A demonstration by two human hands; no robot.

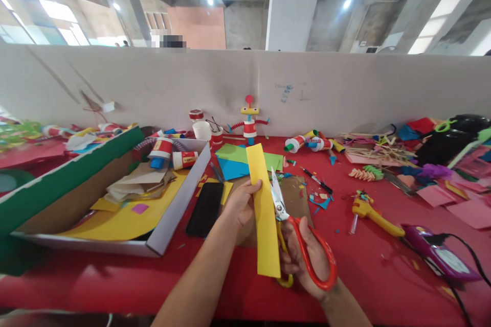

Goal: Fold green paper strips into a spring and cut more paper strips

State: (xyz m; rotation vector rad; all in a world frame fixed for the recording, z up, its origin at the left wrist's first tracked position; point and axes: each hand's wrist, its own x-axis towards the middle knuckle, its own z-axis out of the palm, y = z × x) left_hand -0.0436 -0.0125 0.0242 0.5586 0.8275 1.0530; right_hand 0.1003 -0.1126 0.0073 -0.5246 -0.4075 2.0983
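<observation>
My left hand (pixel 243 202) is closed on a long yellow paper strip (pixel 266 230), gripping it by its left side with the thumb in front. The strip stands almost upright, leaning slightly to the left. My right hand (pixel 307 258) holds scissors (pixel 281 208) with one red and one yellow handle. Their handles are spread apart, and the blades point up along the strip's right edge. Part of the yellow handle is hidden behind the strip. Under my hands lies a brown board (pixel 301 199), with green paper (pixel 238 153) and blue paper (pixel 232 167) beyond it.
A box (pixel 176 204) with paper and cups stands left, beside a black phone (pixel 206 208). A paper-cup robot figure (pixel 249 127) stands against the partition (pixel 345 92). At right lie a yellow glue gun (pixel 378 218), a purple corded device (pixel 441 255), sticks (pixel 374 150) and paper scraps.
</observation>
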